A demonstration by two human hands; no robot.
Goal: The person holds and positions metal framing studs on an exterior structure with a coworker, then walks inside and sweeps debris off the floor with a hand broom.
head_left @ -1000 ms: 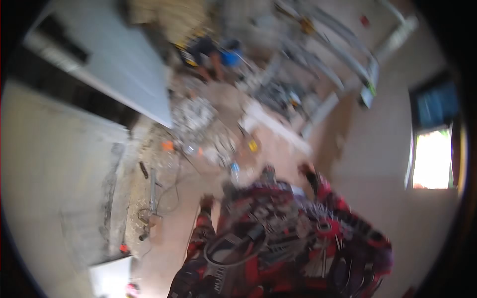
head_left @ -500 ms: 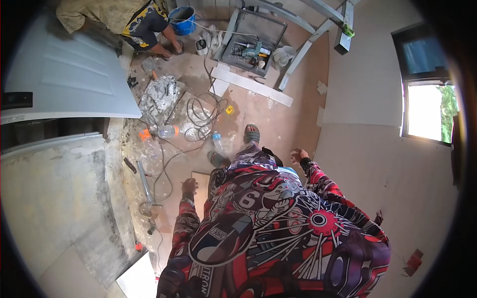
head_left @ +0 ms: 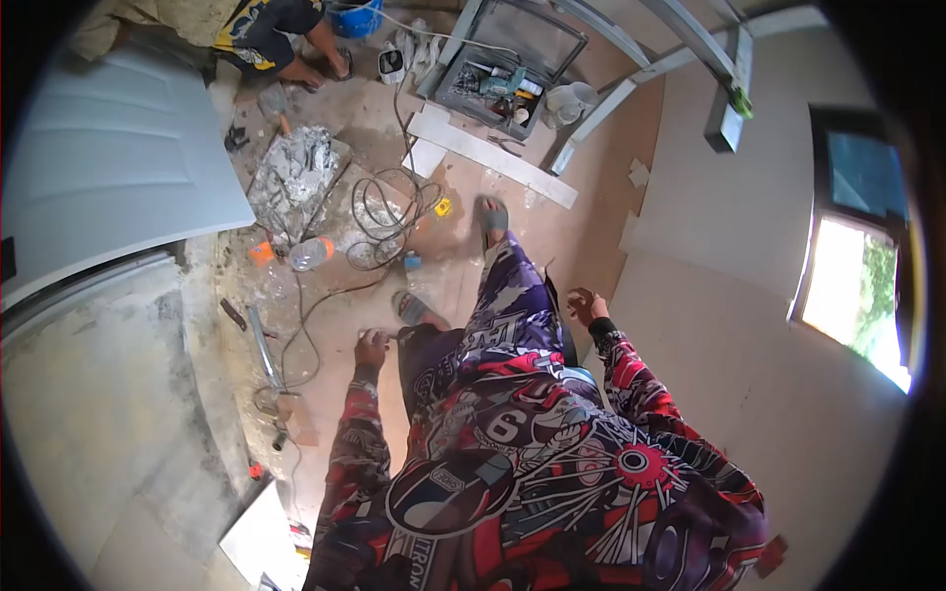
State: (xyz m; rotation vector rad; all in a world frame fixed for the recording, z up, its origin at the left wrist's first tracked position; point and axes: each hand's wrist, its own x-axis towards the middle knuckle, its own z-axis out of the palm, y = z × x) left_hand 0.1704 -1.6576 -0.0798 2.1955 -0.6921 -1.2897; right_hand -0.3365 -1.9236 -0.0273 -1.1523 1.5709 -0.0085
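Observation:
My left hand (head_left: pixel 371 349) hangs beside my left leg over the floor, fingers loosely bent and apart, with nothing visible in it. On the other side, my right hand (head_left: pixel 588 306) is held out near my right hip, its fingers partly curled and empty. Neither hand touches any object. My sandalled feet are in a stride, the right foot (head_left: pixel 492 217) ahead of the left foot (head_left: pixel 418 310). A small blue bottle cap (head_left: pixel 412 261) shows near the left foot. Left of it lie a coiled grey cable (head_left: pixel 366 219) and a clear plastic bottle (head_left: pixel 310 254).
Ahead, an open toolbox (head_left: pixel 455 101) holds a green power tool (head_left: pixel 505 83). A white board strip (head_left: pixel 493 158) lies before it, and a metal frame (head_left: pixel 597 118) stands right. At upper left are another person's leg (head_left: pixel 322 42), a blue bucket (head_left: pixel 357 20) and a pale door (head_left: pixel 128 158).
My view has shifted, and my right leg now reaches further forward. Both hands stay at my sides, empty. The tan board that was by my left hand no longer shows.

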